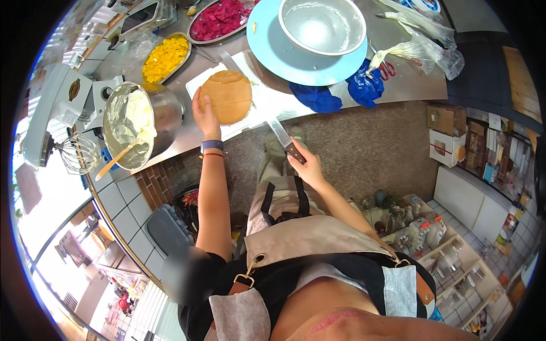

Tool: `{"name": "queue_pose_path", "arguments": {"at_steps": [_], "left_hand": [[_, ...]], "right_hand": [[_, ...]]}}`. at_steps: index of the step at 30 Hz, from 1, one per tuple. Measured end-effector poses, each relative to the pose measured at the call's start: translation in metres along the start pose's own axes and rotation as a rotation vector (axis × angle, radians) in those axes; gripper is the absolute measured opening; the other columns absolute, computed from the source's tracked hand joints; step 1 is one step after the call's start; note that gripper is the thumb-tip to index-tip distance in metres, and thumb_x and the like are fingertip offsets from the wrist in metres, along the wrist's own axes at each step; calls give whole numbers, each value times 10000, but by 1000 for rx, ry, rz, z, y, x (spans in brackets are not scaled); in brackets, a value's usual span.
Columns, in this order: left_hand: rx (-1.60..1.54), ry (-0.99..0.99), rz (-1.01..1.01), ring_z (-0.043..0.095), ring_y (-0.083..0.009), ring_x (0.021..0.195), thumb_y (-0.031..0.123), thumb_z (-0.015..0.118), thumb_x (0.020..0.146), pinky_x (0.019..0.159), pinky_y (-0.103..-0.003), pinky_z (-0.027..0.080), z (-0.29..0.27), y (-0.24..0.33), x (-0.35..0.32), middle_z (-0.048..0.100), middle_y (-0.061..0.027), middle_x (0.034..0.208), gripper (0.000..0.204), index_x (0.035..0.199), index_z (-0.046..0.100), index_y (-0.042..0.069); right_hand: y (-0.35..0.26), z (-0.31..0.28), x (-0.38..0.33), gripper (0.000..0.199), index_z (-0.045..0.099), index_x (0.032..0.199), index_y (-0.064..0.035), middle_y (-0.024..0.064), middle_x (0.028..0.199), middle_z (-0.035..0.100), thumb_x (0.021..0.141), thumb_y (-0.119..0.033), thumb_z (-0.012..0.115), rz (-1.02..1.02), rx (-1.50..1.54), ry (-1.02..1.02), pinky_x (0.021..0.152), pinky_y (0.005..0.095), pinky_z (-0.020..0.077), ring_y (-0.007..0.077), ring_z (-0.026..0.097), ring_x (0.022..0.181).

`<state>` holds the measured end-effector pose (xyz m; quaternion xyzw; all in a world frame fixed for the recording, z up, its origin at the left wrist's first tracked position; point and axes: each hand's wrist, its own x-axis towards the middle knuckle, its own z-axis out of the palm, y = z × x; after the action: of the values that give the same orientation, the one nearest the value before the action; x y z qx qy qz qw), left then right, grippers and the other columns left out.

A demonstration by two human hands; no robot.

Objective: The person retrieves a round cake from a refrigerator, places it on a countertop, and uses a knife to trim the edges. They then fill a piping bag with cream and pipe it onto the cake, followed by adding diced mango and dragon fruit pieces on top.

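Observation:
A round golden-brown cake layer (228, 95) is on a white board (232, 129) near the counter's front edge. My left hand (207, 116) has hold of its left edge, with the fingers along the side. My right hand (307, 165) is closed around the dark wooden handle of an icing spatula (280, 134). Its metal blade points up and left toward the board, apart from the cake layer. Left of the board, a steel mixing bowl (172, 116) contains pale cream, and a wooden-handled spatula (115, 161) rests in it.
A light-coloured stand mixer (60, 96) with a whisk (78, 153) stands at the left. Trays of yellow fruit pieces (165, 57) and pink fruit pieces (219, 21) lie behind. A pale blue turntable (267, 45) carries a round metal pan (323, 50); piping bags (415, 51) and red-handled scissors (388, 70) lie right.

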<state>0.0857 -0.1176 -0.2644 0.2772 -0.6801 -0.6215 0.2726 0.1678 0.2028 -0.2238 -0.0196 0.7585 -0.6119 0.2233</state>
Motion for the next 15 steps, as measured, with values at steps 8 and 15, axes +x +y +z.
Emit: {"name": "queue_pose_path", "arguments": {"at_steps": [8, 15], "left_hand": [[-38, 19, -37, 548, -202, 1163, 142, 562, 972, 1011, -333, 426, 4, 6, -3, 573, -110, 1277, 364, 1306, 524, 2], [-108, 62, -51, 551, -193, 1152, 157, 566, 975, 986, -329, 449, 9, 5, -1, 570, -110, 1274, 371, 1306, 513, -5]], "right_hand": [[11, -25, -45, 563, 528, 1394, -150, 75, 928, 711, 858, -90, 690, -7, -139, -41, 645, 238, 478, 36, 556, 720], [3, 5, -3, 575, 511, 1410, -177, 89, 940, 714, 870, -108, 696, -33, -31, -39, 593, 215, 457, 34, 549, 680]]}}
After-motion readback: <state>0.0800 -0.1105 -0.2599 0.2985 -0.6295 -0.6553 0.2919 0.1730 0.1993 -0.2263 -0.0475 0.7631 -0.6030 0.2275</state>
